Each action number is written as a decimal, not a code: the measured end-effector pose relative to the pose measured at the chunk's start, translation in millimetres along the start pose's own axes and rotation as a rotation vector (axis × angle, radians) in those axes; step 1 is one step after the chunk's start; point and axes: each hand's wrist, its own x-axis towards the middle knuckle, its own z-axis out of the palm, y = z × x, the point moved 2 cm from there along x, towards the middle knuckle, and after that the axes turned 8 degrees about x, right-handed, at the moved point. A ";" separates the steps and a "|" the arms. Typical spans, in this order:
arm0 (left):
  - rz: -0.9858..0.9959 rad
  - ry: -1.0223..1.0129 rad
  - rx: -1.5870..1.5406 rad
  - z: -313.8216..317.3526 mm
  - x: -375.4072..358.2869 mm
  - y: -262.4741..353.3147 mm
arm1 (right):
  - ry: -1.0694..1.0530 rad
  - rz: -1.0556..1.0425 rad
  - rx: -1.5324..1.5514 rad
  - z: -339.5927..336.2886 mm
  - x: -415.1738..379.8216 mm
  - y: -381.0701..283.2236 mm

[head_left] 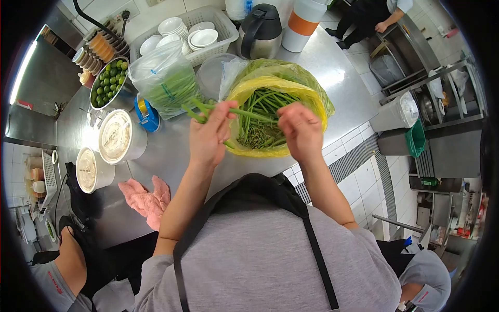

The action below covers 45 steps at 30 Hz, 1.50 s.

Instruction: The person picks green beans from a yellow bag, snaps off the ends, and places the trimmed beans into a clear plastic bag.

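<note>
Green beans are pinched in my left hand, left of an open yellow plastic bag. One long bean stretches from it across the bag's mouth toward my right hand. The fingers of my right hand are closed at the bean's far end, over the bag's right side. More long beans lie inside the bag, with a heap of small trimmed ends below them. A clear plastic bag of green vegetables stands to the left.
A bowl of limes, two lidded tubs, a blue tape dispenser and a pink cloth sit on the left. Behind are a basket of white bowls, a steel jug and an orange-banded container. People stand nearby.
</note>
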 end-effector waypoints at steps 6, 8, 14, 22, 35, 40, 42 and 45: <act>0.065 0.318 -0.187 -23.8 10.2 6.9 | -0.171 -0.165 -1.068 -20.0 10.6 21.7; 0.007 0.368 -0.293 -21.3 11.3 5.2 | -0.067 -0.257 -1.365 -14.0 11.8 42.9; -0.182 -0.063 -0.069 -22.4 -0.5 -7.2 | -0.064 -0.017 -1.476 -6.2 28.9 81.5; -0.072 -0.082 0.654 -16.1 13.8 -48.5 | -0.063 0.030 -1.423 -3.9 24.1 71.4; -0.142 -0.177 0.552 -7.4 22.9 -67.1 | -0.069 0.012 -1.009 11.5 -22.1 47.7; -0.194 -0.232 0.444 -10.8 19.2 -62.7 | -0.018 -0.140 -0.963 5.5 -18.2 25.8; -0.152 -0.289 0.525 -14.5 12.1 -56.6 | 0.051 -0.307 -1.045 -1.4 -9.7 9.8; -0.145 -0.290 0.755 -16.5 4.5 -43.0 | -0.029 -0.502 -1.165 -8.4 1.9 -4.1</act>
